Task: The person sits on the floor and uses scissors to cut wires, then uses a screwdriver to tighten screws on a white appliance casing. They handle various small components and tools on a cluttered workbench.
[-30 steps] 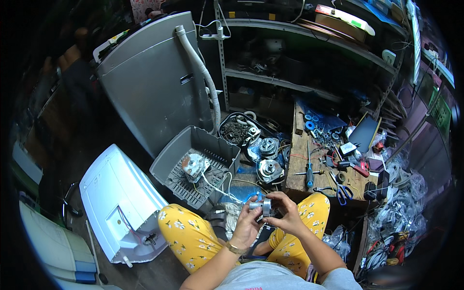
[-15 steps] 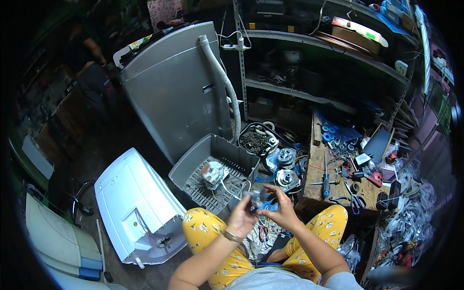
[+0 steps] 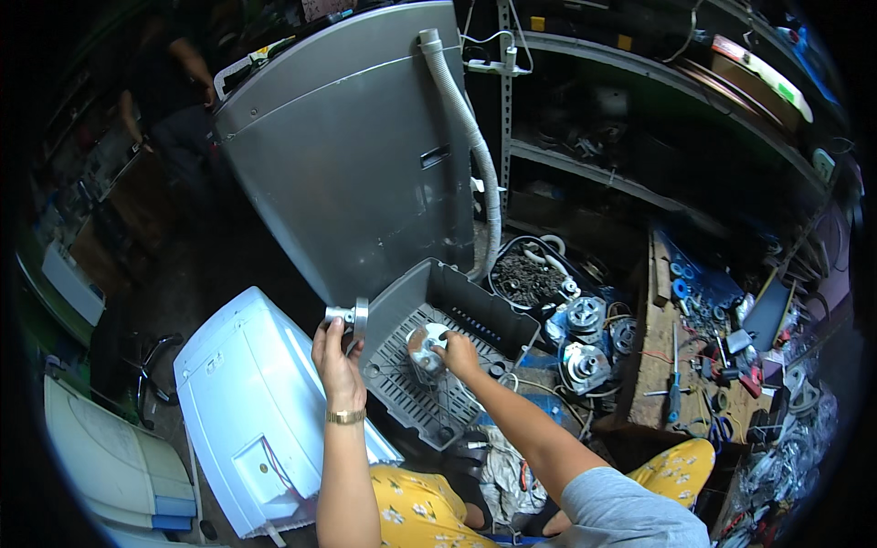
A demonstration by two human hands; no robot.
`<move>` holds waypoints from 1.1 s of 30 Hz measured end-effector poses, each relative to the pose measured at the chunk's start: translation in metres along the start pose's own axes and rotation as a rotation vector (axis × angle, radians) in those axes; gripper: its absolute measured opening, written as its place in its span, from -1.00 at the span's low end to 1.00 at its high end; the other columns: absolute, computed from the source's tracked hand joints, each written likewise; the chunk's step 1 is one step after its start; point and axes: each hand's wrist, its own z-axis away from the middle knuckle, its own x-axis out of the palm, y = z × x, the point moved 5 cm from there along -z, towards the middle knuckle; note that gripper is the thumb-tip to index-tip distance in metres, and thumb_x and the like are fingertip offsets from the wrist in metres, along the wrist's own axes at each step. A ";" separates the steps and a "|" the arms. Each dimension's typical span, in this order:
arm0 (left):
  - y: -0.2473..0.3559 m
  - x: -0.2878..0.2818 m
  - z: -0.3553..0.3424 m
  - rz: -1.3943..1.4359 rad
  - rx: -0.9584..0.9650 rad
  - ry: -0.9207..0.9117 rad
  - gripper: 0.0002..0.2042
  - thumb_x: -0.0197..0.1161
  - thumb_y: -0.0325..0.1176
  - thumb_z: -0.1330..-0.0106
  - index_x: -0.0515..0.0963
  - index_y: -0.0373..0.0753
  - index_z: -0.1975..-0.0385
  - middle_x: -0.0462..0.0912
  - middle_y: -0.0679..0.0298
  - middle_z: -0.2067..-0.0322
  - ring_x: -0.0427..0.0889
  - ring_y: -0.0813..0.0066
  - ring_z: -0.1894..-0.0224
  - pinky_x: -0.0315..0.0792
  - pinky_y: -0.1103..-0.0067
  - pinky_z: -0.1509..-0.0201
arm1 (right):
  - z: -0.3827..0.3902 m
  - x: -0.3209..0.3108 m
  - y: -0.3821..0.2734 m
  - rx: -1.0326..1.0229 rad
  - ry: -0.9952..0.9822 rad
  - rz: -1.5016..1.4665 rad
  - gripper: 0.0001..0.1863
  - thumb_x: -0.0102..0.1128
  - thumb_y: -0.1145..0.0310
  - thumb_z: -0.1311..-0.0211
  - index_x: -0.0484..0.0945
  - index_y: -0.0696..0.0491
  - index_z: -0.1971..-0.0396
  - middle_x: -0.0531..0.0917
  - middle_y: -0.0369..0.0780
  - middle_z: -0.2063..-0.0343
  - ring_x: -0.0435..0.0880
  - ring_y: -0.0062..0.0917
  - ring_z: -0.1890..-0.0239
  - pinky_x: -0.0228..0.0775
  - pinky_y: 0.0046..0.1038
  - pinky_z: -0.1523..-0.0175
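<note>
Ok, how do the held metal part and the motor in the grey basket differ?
The metal part is held up in the left hand; the motor sits in the grey basket, the right hand at it. The metal part looks plain silver; the motor has a brown patch. Both look metallic.

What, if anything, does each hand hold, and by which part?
Left hand: a silver metal part, held from below, near its narrower end. Right hand: at the motor; whether it grips cannot be told.
</note>
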 end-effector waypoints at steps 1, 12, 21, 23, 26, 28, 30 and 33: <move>0.002 -0.005 -0.002 -0.023 0.015 0.013 -0.85 0.19 -0.24 -0.28 0.52 -0.14 0.25 0.56 0.44 0.37 0.48 0.67 0.29 0.34 0.66 0.25 | -0.009 0.012 0.000 0.011 0.018 0.032 -0.68 0.37 0.22 0.04 0.62 0.16 0.39 0.65 -0.02 0.41 0.65 -0.18 0.32 0.46 -0.25 0.20; -0.008 -0.010 -0.024 -0.098 0.032 -0.096 -0.72 0.19 -0.20 -0.28 0.50 -0.14 0.07 0.55 0.42 0.22 0.45 0.66 0.18 0.31 0.61 0.09 | -0.037 0.055 0.012 -0.146 -0.115 0.188 -0.82 0.27 0.34 0.02 0.58 0.15 0.46 0.63 -0.02 0.38 0.63 -0.13 0.31 0.48 -0.21 0.17; -0.007 -0.010 -0.029 -0.089 0.051 -0.107 -0.74 0.19 -0.23 -0.29 0.51 -0.14 0.08 0.56 0.42 0.23 0.47 0.66 0.17 0.29 0.60 0.08 | -0.041 0.056 0.015 -0.251 -0.175 0.252 -0.88 0.15 0.45 0.00 0.58 0.16 0.45 0.63 -0.02 0.44 0.65 -0.16 0.34 0.49 -0.21 0.24; -0.008 -0.009 -0.030 -0.090 0.062 -0.120 -0.76 0.19 -0.24 -0.29 0.51 -0.13 0.10 0.57 0.43 0.23 0.46 0.66 0.18 0.29 0.60 0.09 | -0.042 0.055 0.013 -0.328 -0.208 0.291 -0.87 0.11 0.50 0.02 0.58 0.15 0.43 0.63 -0.03 0.46 0.66 -0.18 0.34 0.49 -0.24 0.25; -0.008 -0.004 -0.030 -0.094 0.091 -0.121 -0.79 0.19 -0.25 -0.29 0.52 -0.13 0.13 0.57 0.42 0.24 0.46 0.66 0.20 0.29 0.61 0.11 | -0.045 0.057 0.012 -0.458 -0.288 0.301 -0.87 0.12 0.48 0.03 0.57 0.13 0.43 0.63 -0.06 0.48 0.65 -0.20 0.36 0.49 -0.25 0.27; -0.009 -0.004 -0.030 -0.094 0.091 -0.135 -0.80 0.19 -0.27 -0.29 0.52 -0.14 0.14 0.57 0.42 0.24 0.47 0.65 0.20 0.30 0.61 0.11 | -0.054 0.054 0.014 -0.570 -0.370 0.248 -0.89 0.15 0.42 0.03 0.56 0.12 0.48 0.63 -0.08 0.49 0.65 -0.18 0.39 0.49 -0.23 0.28; -0.009 -0.006 -0.030 -0.097 0.090 -0.141 -0.80 0.19 -0.28 -0.29 0.52 -0.15 0.15 0.58 0.41 0.23 0.47 0.65 0.20 0.31 0.62 0.10 | -0.059 0.054 0.013 -0.662 -0.474 0.337 -0.90 0.15 0.42 0.04 0.56 0.11 0.49 0.63 -0.11 0.49 0.65 -0.21 0.39 0.49 -0.27 0.28; -0.010 -0.008 -0.030 -0.108 0.087 -0.149 -0.80 0.19 -0.29 -0.29 0.51 -0.17 0.14 0.58 0.40 0.22 0.48 0.64 0.19 0.32 0.62 0.09 | -0.065 0.057 0.006 -0.767 -0.560 0.406 -0.91 0.15 0.42 0.04 0.56 0.10 0.50 0.63 -0.15 0.49 0.65 -0.24 0.40 0.50 -0.30 0.28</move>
